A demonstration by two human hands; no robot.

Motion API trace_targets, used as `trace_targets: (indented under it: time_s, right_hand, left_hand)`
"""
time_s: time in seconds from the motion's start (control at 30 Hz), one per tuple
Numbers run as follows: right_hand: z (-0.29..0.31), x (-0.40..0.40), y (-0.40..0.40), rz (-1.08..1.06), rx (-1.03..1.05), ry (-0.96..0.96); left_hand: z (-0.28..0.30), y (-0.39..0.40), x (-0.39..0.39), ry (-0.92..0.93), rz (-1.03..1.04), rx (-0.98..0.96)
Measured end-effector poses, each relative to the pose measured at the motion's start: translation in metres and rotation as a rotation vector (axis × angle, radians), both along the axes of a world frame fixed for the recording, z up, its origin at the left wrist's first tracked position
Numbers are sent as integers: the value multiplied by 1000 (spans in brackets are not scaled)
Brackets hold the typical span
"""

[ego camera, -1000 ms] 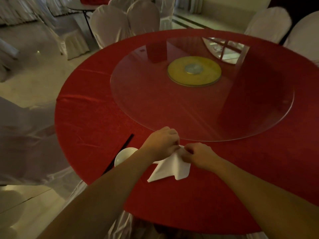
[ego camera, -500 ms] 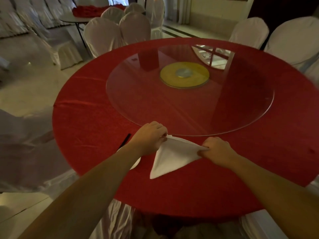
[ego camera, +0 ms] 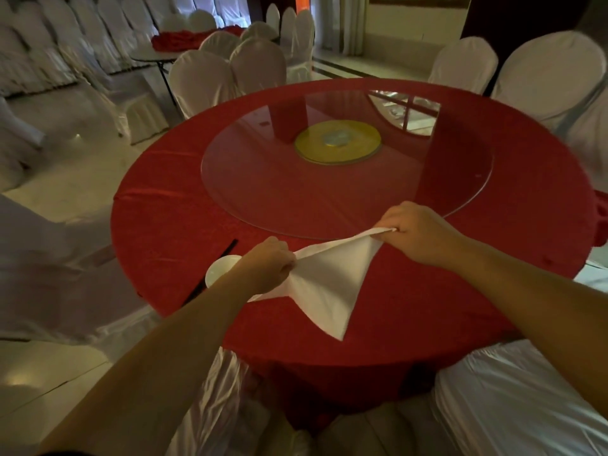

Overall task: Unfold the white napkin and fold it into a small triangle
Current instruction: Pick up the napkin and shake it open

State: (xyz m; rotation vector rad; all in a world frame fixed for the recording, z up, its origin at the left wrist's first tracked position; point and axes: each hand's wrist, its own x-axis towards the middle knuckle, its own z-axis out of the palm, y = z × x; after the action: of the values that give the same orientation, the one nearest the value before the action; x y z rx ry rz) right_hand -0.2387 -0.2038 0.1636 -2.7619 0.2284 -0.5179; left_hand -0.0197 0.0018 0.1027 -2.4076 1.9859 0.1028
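Observation:
The white napkin (ego camera: 332,278) hangs stretched between my two hands above the near edge of the round red table (ego camera: 171,232). It forms a loose triangle, with its lowest corner pointing down toward me. My left hand (ego camera: 268,263) pinches the napkin's left corner. My right hand (ego camera: 418,230) grips the right corner, higher and farther out, close to the rim of the glass turntable (ego camera: 263,192).
A small white bowl (ego camera: 218,269) and dark chopsticks (ego camera: 227,251) lie on the table left of my left hand. A yellow disc (ego camera: 339,141) marks the turntable's centre. White-covered chairs (ego camera: 260,64) ring the table; one stands at my lower right (ego camera: 513,396).
My hands have pulled apart, the right one moving up and right, and the bunched napkin has opened out into a wider hanging triangle. The camera view has shifted back and up.

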Motion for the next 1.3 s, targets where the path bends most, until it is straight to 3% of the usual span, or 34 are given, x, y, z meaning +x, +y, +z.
trace_targets:
  time_s: [0.1, 0.23, 0.33, 0.93, 1.3]
  right_hand:
    - [13, -12, 2, -18, -23, -16]
    - [26, -24, 4, -63, -48, -11]
    - [36, -34, 6, -134, -32, -70]
    - [88, -79, 0, -360, 76, -259]
    - [126, -109, 0, -491, 65, -391]
  left_hand:
    - [4, 12, -13, -15, 115, 7]
    - [10, 29, -25, 162, 349, -167]
    - [22, 44, -30, 144, 412, -201]
    - [111, 106, 2, -26, 523, -544]
    - [177, 117, -5, -167, 303, -755]
